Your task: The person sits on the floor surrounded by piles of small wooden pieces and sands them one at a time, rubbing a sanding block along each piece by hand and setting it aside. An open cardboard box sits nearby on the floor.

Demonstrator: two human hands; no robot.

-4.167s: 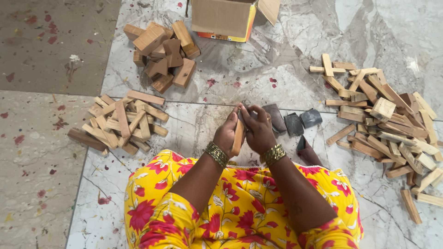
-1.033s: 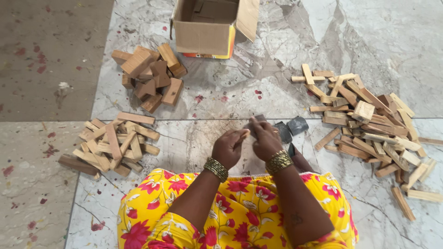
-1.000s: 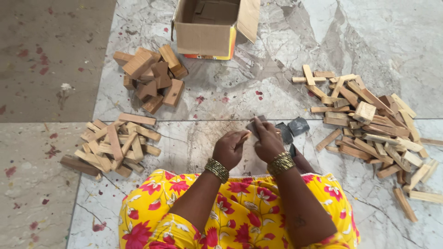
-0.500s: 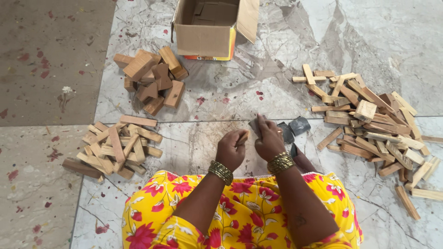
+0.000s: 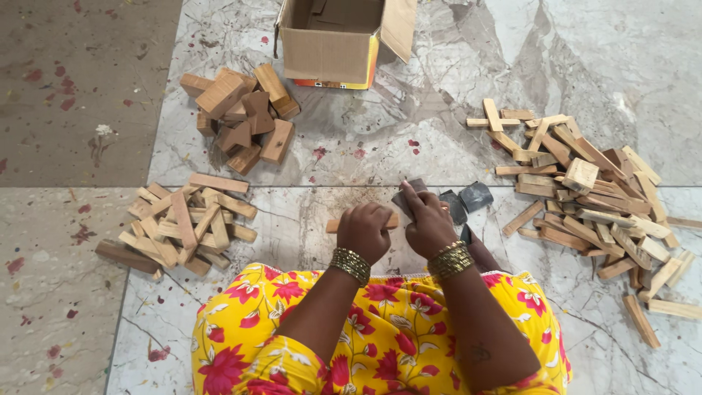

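One package shows: an open brown cardboard box (image 5: 333,44) on the grey marble floor (image 5: 453,66) at the top, flaps up, with a yellow and red strip along its bottom edge. There are no labels, signs or screens.

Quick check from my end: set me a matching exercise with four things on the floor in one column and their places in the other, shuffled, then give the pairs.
Things:
1. cardboard box
2. chunky brown blocks
3. big heap of thin sticks
4. wooden stick

Places:
A. held in the left hand
B. far right of the floor
C. top centre, flaps open
D. just left of the box, nearer the person

Pairs: 1-C, 2-D, 3-B, 4-A
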